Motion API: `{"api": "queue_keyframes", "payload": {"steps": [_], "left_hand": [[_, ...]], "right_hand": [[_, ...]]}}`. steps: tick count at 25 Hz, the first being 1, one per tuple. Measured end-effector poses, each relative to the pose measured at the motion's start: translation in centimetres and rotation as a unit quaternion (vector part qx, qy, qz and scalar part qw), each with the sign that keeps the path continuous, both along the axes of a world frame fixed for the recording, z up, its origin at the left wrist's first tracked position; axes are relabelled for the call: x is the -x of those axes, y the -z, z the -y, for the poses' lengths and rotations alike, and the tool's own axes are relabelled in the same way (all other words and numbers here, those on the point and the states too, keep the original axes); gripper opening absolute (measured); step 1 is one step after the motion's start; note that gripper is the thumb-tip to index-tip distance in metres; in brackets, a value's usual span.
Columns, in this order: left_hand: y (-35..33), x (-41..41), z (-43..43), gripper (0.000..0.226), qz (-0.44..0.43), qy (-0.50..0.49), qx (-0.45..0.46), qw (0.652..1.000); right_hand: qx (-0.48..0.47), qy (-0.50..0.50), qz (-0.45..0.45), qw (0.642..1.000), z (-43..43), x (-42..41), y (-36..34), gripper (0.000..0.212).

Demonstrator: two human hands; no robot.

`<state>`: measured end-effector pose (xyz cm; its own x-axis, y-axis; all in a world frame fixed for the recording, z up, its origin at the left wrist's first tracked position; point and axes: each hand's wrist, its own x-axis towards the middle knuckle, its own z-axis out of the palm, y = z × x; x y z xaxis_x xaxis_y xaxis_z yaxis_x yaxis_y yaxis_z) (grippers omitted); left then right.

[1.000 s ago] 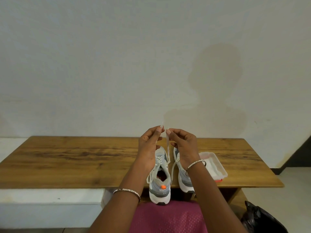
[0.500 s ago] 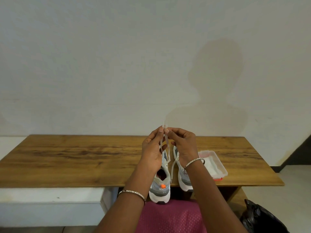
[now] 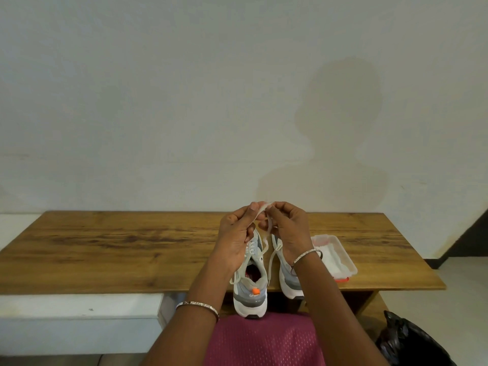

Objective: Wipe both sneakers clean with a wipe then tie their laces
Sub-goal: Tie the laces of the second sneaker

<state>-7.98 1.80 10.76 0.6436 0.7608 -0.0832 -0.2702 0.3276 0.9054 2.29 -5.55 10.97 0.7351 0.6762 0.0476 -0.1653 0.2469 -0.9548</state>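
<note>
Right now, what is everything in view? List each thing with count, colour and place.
table: 1, brown wood, against the wall
sneakers: 2, white and grey, near table edge, side by side
lace: white, pinched between both hands above the sneakers
container: 1, clear with white contents, right of the sneakers
bag: 1, black, floor at lower right
bracelets: 2, silver, one per wrist
left hand: 1, gripping lace
right hand: 1, gripping lace

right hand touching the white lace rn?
Touching. Head view: the right hand pinches the white lace at its fingertips, opposite the left hand; no gap visible.
</note>
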Motion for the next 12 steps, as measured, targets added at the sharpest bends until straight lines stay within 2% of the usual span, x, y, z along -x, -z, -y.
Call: {"api": "queue_keyframes", "payload": {"steps": [4,9,12], "left_hand": [[-0.1,-0.1,-0.2,0.027,-0.031,0.005,-0.021,0.999],[-0.3,-0.7,0.1,0.014,-0.029,-0.015,-0.005,0.999],[-0.4,-1.0,0.1,0.008,-0.017,-0.039,0.003,0.999]], "right_hand": [[0.047,-0.012,0.066,0.997,0.2,0.4,0.2,0.010],[0.064,-0.048,0.141,0.987,1.4,0.1,-0.1,0.014],[0.047,-0.090,0.123,0.987,2.1,0.1,0.2,0.019]]}}
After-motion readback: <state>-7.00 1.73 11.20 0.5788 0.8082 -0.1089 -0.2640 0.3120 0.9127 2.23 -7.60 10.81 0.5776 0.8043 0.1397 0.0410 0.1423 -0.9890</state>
